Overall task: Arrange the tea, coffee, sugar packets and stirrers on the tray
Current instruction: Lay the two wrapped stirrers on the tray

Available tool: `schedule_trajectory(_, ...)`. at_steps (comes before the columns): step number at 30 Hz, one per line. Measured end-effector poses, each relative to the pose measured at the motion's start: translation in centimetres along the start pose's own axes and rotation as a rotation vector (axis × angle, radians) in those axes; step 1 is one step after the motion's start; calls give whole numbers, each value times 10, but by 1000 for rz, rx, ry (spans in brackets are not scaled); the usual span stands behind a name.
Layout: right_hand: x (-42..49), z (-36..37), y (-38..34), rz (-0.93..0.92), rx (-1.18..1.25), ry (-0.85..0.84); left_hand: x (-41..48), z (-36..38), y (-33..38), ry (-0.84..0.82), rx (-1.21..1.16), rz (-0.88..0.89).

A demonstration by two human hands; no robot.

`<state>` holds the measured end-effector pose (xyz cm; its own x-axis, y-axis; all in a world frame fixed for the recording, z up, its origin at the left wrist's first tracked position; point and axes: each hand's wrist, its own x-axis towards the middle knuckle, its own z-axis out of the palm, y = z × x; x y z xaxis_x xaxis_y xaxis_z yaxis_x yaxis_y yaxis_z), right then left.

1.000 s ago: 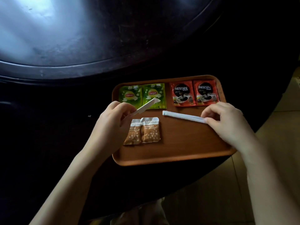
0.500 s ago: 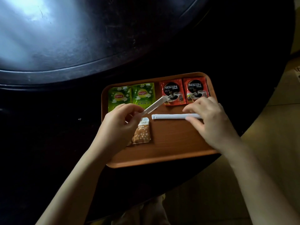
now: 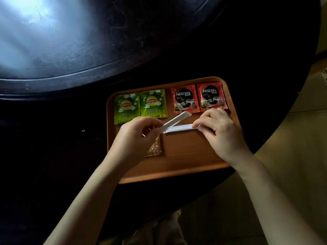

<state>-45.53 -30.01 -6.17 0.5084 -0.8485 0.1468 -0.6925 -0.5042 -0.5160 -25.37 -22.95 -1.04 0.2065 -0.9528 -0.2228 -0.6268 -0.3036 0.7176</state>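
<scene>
We're looking down at a brown wooden tray (image 3: 187,161) on a dark round surface (image 3: 247,50), tray sitting near the surface's 5 o'clock edge.

Along the tray's 12 o'clock side, one row: two green Lipton tea packets (image 3: 127,108) (image 3: 153,104) touching side by side toward 10 o'clock, two red Nescafe coffee packets (image 3: 184,99) (image 3: 211,96) side by side toward 2 o'clock. All four flat, labels up.

Left hand (image 3: 136,140) is pinched shut on one end of a white wrapped stirrer (image 3: 174,121); the stirrer is tilted, free end pointing toward 2 o'clock and reaching just below the left coffee packet. It crosses above the end of the second one.

Right hand (image 3: 219,131) has fingers curled, fingertips pressed on the 3 o'clock end of a second white stirrer (image 3: 178,128), which lies flat across mid-tray, running 9 to 3 o'clock. We can't tell if that's a pinch or just a press.

Brown sugar packet (image 3: 155,147) with white dots lies at the tray's 8 o'clock area, mostly hidden under the left hand; only one strip shows, so we can't tell how many are there.

Both forearms bare, entering from 6 o'clock. Tan floor (image 3: 283,191) shows past the surface edge at 4 o'clock.
</scene>
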Motion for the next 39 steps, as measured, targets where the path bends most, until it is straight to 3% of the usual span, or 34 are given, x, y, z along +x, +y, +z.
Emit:
schedule_trajectory(7,3,-5,0,-8,49,-9,2,4,3,-28,-17,8)
schedule_trajectory(12,0,-24,-26,286,659,3,0,13,12,-18,-54,77)
schedule_trajectory(17,-17,-33,-23,403,743,17,-8,25,18,-60,-47,165)
schedule_trajectory(21,-31,-40,-5,488,593,53,-16,27,5,14,100,184)
schedule_trajectory(26,-32,-49,8,377,350,-22,-24,36,-3,75,224,203)
schedule_trajectory(39,-32,-31,19,195,-86,35,-23,68,3,125,382,253)
